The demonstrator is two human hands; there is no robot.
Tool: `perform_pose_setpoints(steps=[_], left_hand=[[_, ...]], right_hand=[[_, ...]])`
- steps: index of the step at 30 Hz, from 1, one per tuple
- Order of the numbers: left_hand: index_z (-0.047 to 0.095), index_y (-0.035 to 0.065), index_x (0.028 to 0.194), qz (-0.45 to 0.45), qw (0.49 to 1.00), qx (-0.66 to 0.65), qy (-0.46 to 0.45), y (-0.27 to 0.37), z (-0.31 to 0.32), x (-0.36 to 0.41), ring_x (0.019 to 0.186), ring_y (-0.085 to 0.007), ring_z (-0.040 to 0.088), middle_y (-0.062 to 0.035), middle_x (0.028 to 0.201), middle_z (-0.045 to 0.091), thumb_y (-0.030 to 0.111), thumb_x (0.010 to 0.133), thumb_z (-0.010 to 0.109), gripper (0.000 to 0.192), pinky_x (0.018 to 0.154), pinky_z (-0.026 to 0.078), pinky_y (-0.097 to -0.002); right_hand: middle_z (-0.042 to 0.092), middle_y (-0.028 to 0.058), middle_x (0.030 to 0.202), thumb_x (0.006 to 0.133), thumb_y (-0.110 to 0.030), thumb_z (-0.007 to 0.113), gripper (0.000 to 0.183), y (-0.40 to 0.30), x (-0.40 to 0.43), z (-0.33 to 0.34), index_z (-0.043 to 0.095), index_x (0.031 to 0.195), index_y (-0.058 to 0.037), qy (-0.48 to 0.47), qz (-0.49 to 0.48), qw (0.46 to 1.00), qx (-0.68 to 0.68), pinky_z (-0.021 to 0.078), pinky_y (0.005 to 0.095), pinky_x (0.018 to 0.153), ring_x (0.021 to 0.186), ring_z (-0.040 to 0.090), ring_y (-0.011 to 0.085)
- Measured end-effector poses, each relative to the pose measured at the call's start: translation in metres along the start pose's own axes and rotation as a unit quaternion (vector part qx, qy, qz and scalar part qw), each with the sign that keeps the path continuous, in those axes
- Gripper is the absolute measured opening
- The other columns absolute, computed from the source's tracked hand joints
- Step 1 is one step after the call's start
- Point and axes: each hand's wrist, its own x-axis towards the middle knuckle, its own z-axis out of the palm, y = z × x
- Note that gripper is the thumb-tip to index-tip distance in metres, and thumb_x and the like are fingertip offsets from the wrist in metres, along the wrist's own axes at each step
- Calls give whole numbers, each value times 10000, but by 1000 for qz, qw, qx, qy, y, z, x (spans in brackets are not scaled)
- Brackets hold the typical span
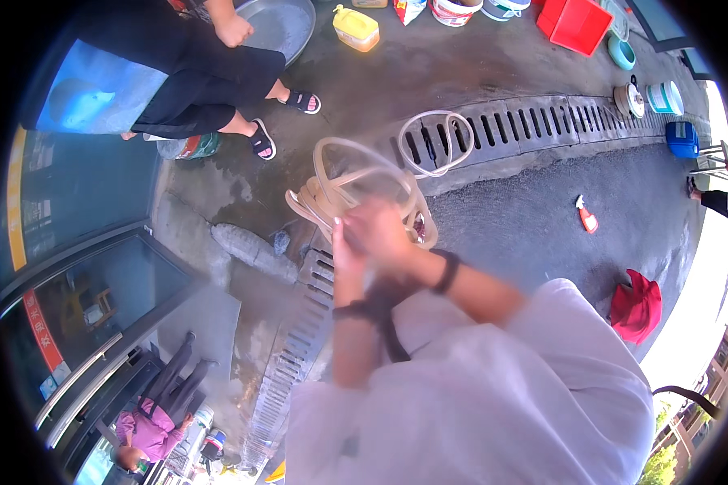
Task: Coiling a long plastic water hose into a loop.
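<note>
A coil of clear plastic hose hangs in loops in front of me, above the drain grate. My left hand grips the bundle from the near side, its thumb pointing up. Crossing over beside it, my right hand is blurred, its fingers curled against the loops. Just where its fingers lie on the hose is hidden. One loose loop of the hose reaches out beyond the bundle over the grate. Dark bands circle both wrists.
A slotted drain grate crosses the wet ground. A person in black sandals stands at left; another person is by the glass door. A yellow jug, red crate, spray bottle and red cloth lie around.
</note>
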Motion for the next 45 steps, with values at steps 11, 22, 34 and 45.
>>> perform_pose_setpoints(steps=[11, 22, 34, 45], left_hand=[[433, 30, 982, 52, 987, 52, 142, 18, 30, -13, 792, -225, 502, -89, 861, 500, 216, 674, 535, 373, 703, 420, -363], [406, 94, 1033, 232, 948, 13, 216, 67, 28, -47, 850, -232, 463, -79, 900, 463, 336, 658, 500, 456, 756, 385, -403], [391, 92, 1079, 356, 908, -43, 217, 138, 68, -73, 997, -279, 400, -108, 1053, 421, 403, 641, 481, 544, 836, 317, -480], [394, 90, 1103, 446, 874, -50, 188, 193, -11, -83, 978, -292, 434, -125, 1078, 425, 356, 648, 459, 531, 811, 370, -462]], right_hand=[[493, 78, 945, 608, -32, 513, 361, 104, 13, -34, 506, 961, -105, -177, -11, 952, 247, 349, 368, 823, 937, 453, 247], [531, 8, 832, 613, -134, 575, 241, 183, 79, -64, 493, 839, -151, -134, -183, 930, -288, 246, 493, 875, 903, 481, 161], [527, -3, 761, 669, -147, 517, 247, 158, 126, -154, 433, 901, -137, -118, -157, 915, -352, 170, 469, 920, 834, 499, 161], [541, 16, 753, 643, -118, 526, 261, 116, 161, -210, 431, 885, -139, 39, -104, 922, -372, 221, 472, 891, 810, 512, 201]])
